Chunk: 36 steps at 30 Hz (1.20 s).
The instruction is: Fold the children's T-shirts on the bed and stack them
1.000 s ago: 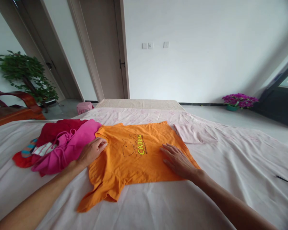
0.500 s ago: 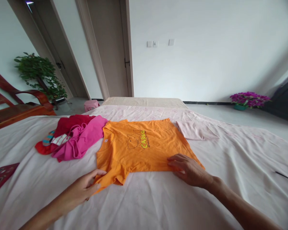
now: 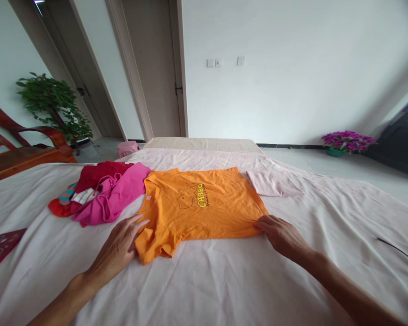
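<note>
orange T-shirt [image 3: 217, 215] | yellow print [image 3: 200, 195] "CABBG" (smaller line beside it illegible) | maroon item [image 3: 3, 249]: marks unreadable

Orange T-shirt [image 3: 224, 215] flat on pale sheet [image 3: 217, 280], print up, my right hand [image 3: 281, 234] pinching its near hem corner, my left hand [image 3: 119, 241] at the near sleeve, fingers parted, red and pink clothes [image 3: 127, 190] heaped beside the collar, folded pale-pink cloth [image 3: 275, 184] beside the hem.

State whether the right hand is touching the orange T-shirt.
Touching. The head view shows the right hand with its fingertips on the orange T-shirt, at its near hem corner, where the fabric creases toward them.
</note>
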Each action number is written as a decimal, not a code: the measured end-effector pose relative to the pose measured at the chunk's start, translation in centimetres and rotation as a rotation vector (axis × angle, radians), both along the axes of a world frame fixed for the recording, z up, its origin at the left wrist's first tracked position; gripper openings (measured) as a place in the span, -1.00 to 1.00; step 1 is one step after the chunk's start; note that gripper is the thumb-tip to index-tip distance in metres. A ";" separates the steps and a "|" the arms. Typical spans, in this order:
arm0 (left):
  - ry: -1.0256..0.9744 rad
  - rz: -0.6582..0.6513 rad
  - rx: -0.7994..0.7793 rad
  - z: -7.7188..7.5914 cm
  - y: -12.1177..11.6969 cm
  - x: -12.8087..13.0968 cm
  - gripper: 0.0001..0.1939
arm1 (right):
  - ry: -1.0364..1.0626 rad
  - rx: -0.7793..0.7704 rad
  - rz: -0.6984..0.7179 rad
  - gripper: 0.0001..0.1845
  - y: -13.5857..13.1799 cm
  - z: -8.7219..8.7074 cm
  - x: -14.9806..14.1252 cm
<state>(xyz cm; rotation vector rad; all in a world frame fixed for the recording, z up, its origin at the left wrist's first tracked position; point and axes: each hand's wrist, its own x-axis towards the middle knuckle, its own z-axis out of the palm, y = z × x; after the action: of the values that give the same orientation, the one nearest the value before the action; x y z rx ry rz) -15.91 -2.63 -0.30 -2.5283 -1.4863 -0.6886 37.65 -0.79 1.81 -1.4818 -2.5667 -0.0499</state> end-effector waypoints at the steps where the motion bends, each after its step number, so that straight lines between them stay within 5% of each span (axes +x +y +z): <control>1: -0.026 -0.036 -0.012 -0.1 0.6 0.1 -0.43 | -0.013 0.016 -0.001 -0.62 0.2 -0.1 0.0; 5: -0.050 -0.156 -0.153 0.3 2.1 -0.8 -0.64 | -0.028 0.081 0.024 -0.66 0.4 -0.2 0.3; 11: 0.072 -0.169 -0.180 1.9 0.6 -3.8 -0.64 | 0.004 0.052 0.101 -0.64 -0.8 0.2 1.6; 16: 0.139 -0.210 -0.181 2.3 -1.3 -3.2 -0.37 | 0.070 0.018 0.130 -0.57 -1.0 0.3 2.5; 20: -0.023 -0.245 -0.314 1.6 -1.2 -2.0 -0.56 | 0.118 -0.069 0.127 -0.64 -0.3 0.9 3.0; 25: -0.455 0.111 -0.526 1.2 3.3 -0.5 -0.70 | 0.226 -0.235 -0.098 -0.73 3.6 2.4 3.1; 29: -0.756 0.279 -0.564 1.6 9.3 0.7 -0.55 | 0.356 -0.283 -0.321 -0.68 9.3 2.5 2.7; 32: -0.799 0.261 -0.676 1.4 11.8 0.9 -0.46 | 0.441 -0.276 -0.455 -0.59 12.0 1.4 2.6; 36: -0.640 0.276 -0.617 0.1 11.2 -0.1 -0.32 | 0.465 -0.202 -0.491 -0.40 11.6 -0.9 3.1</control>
<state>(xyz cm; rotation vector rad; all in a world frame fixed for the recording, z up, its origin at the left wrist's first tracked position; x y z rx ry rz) -16.02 8.55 -0.22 -2.5130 -2.5431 -1.2227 40.79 10.81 0.91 -1.8948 -1.8500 0.4461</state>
